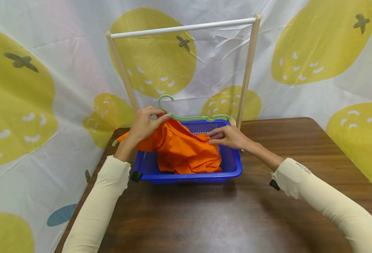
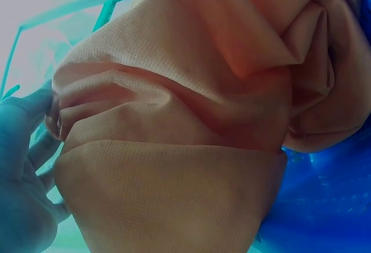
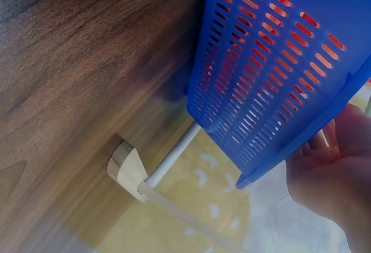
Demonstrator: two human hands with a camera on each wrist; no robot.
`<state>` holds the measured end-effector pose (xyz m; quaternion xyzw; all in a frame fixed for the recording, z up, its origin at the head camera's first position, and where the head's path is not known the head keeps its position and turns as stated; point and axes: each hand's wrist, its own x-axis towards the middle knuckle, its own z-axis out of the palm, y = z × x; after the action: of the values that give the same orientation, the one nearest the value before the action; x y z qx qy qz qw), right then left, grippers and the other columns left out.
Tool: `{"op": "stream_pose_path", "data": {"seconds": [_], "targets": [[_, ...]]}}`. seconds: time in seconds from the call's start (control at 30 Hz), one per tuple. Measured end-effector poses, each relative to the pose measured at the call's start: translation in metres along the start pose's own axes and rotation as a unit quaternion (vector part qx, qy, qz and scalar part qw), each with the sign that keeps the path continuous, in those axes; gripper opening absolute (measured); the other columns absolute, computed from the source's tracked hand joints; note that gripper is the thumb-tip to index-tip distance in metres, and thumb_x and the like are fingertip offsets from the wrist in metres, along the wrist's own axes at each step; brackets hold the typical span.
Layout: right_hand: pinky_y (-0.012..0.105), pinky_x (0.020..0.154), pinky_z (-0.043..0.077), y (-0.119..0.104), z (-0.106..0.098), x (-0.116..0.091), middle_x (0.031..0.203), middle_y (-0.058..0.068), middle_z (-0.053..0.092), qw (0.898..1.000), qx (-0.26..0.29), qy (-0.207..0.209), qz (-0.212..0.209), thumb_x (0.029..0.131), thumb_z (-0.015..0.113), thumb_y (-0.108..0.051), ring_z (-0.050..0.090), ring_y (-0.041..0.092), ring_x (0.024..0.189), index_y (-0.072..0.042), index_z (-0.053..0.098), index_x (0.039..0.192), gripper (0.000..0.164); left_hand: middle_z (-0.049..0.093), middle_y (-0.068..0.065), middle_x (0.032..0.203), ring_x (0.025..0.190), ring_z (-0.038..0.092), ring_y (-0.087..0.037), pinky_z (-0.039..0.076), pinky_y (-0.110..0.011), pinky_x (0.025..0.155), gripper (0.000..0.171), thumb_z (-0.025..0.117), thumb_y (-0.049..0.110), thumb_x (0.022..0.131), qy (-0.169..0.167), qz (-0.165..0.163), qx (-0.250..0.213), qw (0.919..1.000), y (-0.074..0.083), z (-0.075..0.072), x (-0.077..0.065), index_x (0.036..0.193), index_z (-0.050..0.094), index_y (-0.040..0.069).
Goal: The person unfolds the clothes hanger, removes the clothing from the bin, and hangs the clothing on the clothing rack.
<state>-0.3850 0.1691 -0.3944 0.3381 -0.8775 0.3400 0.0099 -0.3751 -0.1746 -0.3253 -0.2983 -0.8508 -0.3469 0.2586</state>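
An orange shirt (image 1: pixel 189 151) lies bunched in a blue basket (image 1: pixel 192 178), its upper left part lifted over the rim. My left hand (image 1: pixel 145 123) pinches the shirt close below the hook of a green hanger (image 1: pixel 192 118). One hanger end pokes out of the orange cloth at the far left; the other arm lies bare along the basket's back rim. My right hand (image 1: pixel 228 137) pinches the shirt's neckline between thumb and fingers, above the basket's right side. In the left wrist view the shirt (image 2: pixel 174 108) fills most of the picture beside the left hand (image 2: pixel 26 166).
Behind the basket stands a rack with a white rail (image 1: pixel 186 27) and wooden posts (image 1: pixel 248 70). Its wooden foot (image 3: pixel 128 169) sits on the brown table (image 1: pixel 189 218). A fruit-patterned cloth (image 1: pixel 88 52) hangs behind.
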Motion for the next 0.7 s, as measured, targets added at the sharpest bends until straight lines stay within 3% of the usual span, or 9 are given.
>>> {"op": "stream_pose_path", "data": {"seconds": [0.1, 0.23, 0.33, 0.43, 0.57, 0.7], "targets": [[0.022, 0.053, 0.029, -0.001, 0.001, 0.000, 0.091, 0.006, 0.080, 1.000, -0.002, -0.017, 0.005, 0.093, 0.081, -0.019, 0.056, 0.007, 0.060, -0.007, 0.078, 0.121, 0.031, 0.073, -0.010, 0.080, 0.078, 0.062, -0.025, 0.045, -0.035, 0.070, 0.016, 0.084, 0.020, 0.090, 0.002, -0.003, -0.004, 1.0000, 0.000, -0.002, 0.000, 0.092, 0.083, 0.004], [0.019, 0.058, 0.044, 0.000, 0.002, -0.001, 0.100, 0.008, 0.080, 0.999, 0.004, -0.033, -0.002, 0.092, 0.081, -0.019, 0.075, 0.015, 0.081, -0.007, 0.080, 0.116, 0.027, 0.073, -0.011, 0.082, 0.078, 0.062, -0.024, 0.044, -0.033, 0.069, 0.017, 0.082, 0.020, 0.092, -0.001, -0.013, -0.006, 0.9999, 0.000, -0.004, -0.001, 0.095, 0.083, 0.004], [0.022, 0.069, 0.057, 0.002, 0.003, -0.001, 0.100, 0.008, 0.080, 0.999, 0.007, -0.036, -0.005, 0.092, 0.081, -0.019, 0.077, 0.019, 0.093, -0.006, 0.082, 0.110, 0.022, 0.074, -0.011, 0.084, 0.079, 0.062, -0.025, 0.047, -0.038, 0.070, 0.018, 0.082, 0.021, 0.092, -0.004, -0.015, -0.006, 0.9999, 0.000, -0.005, -0.001, 0.096, 0.083, 0.004], [0.028, 0.076, 0.060, 0.003, 0.003, -0.001, 0.100, 0.006, 0.080, 0.999, 0.011, -0.030, 0.002, 0.093, 0.080, -0.017, 0.077, 0.020, 0.094, -0.007, 0.083, 0.107, 0.018, 0.074, -0.011, 0.084, 0.079, 0.063, -0.025, 0.048, -0.040, 0.070, 0.018, 0.082, 0.021, 0.092, -0.002, -0.014, -0.004, 0.9999, 0.000, -0.006, -0.001, 0.096, 0.083, 0.004], [0.023, 0.069, 0.056, 0.003, 0.000, -0.004, 0.096, 0.003, 0.080, 1.000, 0.004, -0.002, 0.012, 0.093, 0.081, -0.019, 0.074, 0.011, 0.080, -0.009, 0.084, 0.105, 0.016, 0.074, -0.011, 0.084, 0.080, 0.064, -0.024, 0.046, -0.033, 0.070, 0.017, 0.083, 0.021, 0.091, 0.004, -0.010, -0.002, 0.9999, -0.001, -0.007, -0.003, 0.095, 0.083, 0.004], [0.019, 0.054, 0.039, 0.004, -0.007, -0.005, 0.087, 0.001, 0.080, 0.999, -0.015, 0.040, 0.001, 0.092, 0.082, -0.021, 0.059, 0.006, 0.059, -0.010, 0.084, 0.101, 0.014, 0.075, -0.012, 0.085, 0.080, 0.066, -0.025, 0.045, -0.030, 0.070, 0.016, 0.085, 0.017, 0.089, 0.011, -0.001, -0.010, 0.9999, -0.002, -0.010, -0.004, 0.094, 0.083, 0.002]]}}
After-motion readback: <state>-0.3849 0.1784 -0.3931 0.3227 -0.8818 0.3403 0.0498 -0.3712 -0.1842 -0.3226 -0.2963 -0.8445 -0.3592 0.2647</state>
